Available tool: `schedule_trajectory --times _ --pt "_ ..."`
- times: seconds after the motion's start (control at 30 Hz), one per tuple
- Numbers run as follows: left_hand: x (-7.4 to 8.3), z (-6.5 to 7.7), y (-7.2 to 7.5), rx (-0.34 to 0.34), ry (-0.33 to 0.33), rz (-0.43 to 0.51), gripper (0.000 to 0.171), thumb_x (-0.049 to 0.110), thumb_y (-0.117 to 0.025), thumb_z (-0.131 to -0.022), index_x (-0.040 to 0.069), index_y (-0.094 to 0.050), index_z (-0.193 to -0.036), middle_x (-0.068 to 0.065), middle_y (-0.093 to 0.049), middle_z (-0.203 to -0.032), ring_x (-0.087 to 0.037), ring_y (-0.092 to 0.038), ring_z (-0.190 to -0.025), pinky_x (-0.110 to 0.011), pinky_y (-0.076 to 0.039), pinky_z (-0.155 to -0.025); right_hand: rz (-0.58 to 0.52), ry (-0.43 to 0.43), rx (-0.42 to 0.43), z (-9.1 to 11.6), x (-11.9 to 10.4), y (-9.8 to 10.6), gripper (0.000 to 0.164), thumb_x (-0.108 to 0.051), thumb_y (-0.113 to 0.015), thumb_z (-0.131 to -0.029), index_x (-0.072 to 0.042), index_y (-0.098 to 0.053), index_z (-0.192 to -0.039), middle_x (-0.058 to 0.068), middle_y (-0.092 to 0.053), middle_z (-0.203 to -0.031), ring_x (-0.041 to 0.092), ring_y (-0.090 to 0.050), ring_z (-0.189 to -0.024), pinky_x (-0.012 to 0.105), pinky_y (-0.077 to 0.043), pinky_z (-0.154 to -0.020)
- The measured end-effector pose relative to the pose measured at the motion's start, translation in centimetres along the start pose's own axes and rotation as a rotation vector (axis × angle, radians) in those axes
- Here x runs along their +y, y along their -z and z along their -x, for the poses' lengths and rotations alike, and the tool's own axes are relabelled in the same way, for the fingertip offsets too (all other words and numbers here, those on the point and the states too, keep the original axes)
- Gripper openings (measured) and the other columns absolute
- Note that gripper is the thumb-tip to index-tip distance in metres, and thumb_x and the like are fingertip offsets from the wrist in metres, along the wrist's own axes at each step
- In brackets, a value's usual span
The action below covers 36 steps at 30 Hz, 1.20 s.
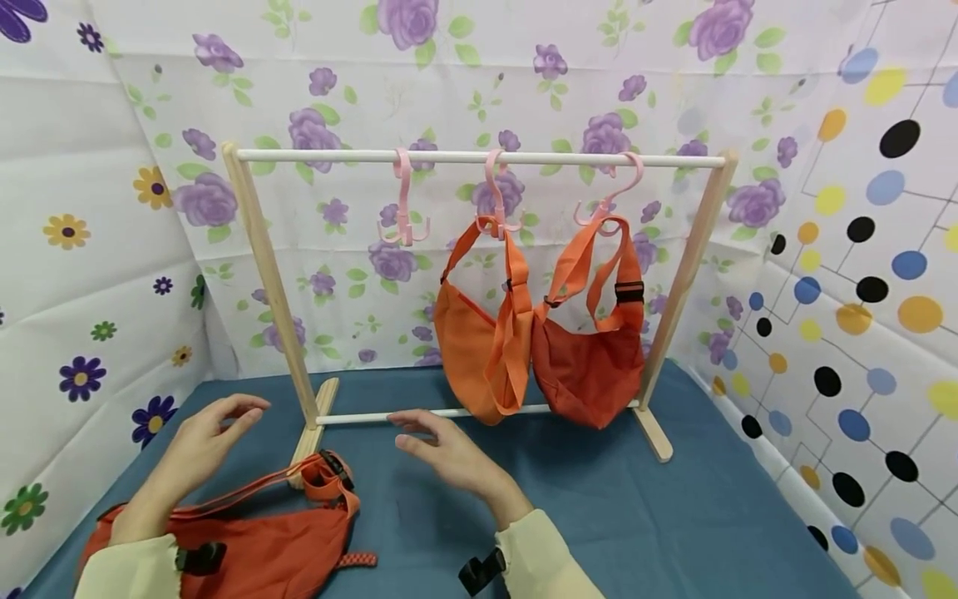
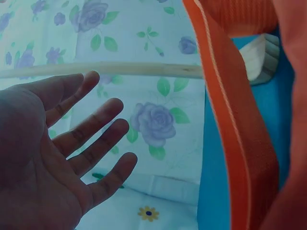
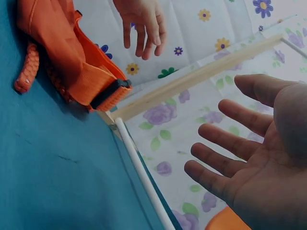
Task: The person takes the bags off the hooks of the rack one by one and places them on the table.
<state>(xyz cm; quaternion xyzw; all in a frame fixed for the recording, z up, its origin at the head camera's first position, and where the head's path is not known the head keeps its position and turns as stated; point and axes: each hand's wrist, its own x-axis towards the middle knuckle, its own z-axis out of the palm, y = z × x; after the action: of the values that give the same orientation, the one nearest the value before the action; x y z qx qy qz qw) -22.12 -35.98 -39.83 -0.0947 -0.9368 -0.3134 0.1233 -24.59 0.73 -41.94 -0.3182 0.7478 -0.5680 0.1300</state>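
The rack [image 1: 260, 249] is passable left of the obstructing orange bag [image 1: 466, 345].

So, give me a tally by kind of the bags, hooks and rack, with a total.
Bags: 3 (orange bag, hung red bag, lying bag)
Hooks: 3 (left hook, middle hook, right hook)
Rack: 1
Total: 7

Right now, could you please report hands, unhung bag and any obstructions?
Left hand and right hand open, empty. Red sling bag on blue cloth, partly hidden by left sleeve. Leftmost pink hook bare, nothing visibly blocking it.
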Motion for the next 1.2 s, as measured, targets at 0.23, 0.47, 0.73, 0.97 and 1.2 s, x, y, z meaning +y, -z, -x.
schedule_trajectory --times 0.23,0.47,0.73,0.97,1.2 --pt "1.0 -0.4 -0.7 -0.025 -0.012 0.012 0.035 0.032 -0.049 -0.112 0.008 -0.066 -0.131 -0.021 -0.064 -0.128 -0.042 -0.061 -0.116 -0.065 -0.05 -0.094 0.004 -0.002 -0.001 0.4 -0.2 0.6 0.043 -0.032 -0.056 -0.11 -0.017 -0.056 -0.149 0.003 -0.055 -0.151 0.019 -0.053 -0.137 0.035 -0.044 -0.111" --pt "1.8 -0.7 -1.3 -0.039 -0.017 0.027 0.033 0.031 -0.051 -0.112 0.009 -0.066 -0.131 -0.019 -0.066 -0.125 -0.04 -0.062 -0.115 -0.065 -0.049 -0.095 0.028 0.015 0.014 0.9 -0.2 1.7 0.041 -0.032 -0.056 -0.11 -0.017 -0.057 -0.148 -0.004 -0.058 -0.146 0.016 -0.056 -0.133 0.034 -0.046 -0.11" --pt "2.9 -1.0 -1.8 -0.05 -0.034 0.054 0.033 0.03 -0.053 -0.111 0.007 -0.066 -0.131 -0.016 -0.066 -0.123 -0.039 -0.062 -0.115 -0.064 -0.049 -0.097 0.046 0.043 0.037 1.4 -0.3 2.9 0.039 -0.028 -0.057 -0.11 -0.012 -0.059 -0.145 -0.005 -0.06 -0.142 0.027 -0.055 -0.134 0.036 -0.045 -0.111" --pt "4.0 -1.4 -2.5 -0.037 -0.086 0.07 0.028 0.023 -0.055 -0.111 0.007 -0.067 -0.13 -0.018 -0.067 -0.124 -0.038 -0.062 -0.115 -0.062 -0.051 -0.096 0.085 0.07 0.068 1.9 -1.0 3.7 0.035 -0.025 -0.056 -0.11 -0.012 -0.062 -0.142 -0.001 -0.062 -0.139 0.019 -0.061 -0.124 0.033 -0.049 -0.105" --pt "5.3 -1.9 -3.0 -0.038 -0.12 0.098 0.026 0.022 -0.053 -0.111 0.011 -0.067 -0.13 -0.016 -0.068 -0.127 -0.038 -0.064 -0.115 -0.06 -0.052 -0.095 0.122 0.084 0.1 2.4 -1.7 4.7 0.033 -0.022 -0.057 -0.11 -0.01 -0.062 -0.14 0.007 -0.062 -0.139 0.02 -0.063 -0.122 0.035 -0.051 -0.105"
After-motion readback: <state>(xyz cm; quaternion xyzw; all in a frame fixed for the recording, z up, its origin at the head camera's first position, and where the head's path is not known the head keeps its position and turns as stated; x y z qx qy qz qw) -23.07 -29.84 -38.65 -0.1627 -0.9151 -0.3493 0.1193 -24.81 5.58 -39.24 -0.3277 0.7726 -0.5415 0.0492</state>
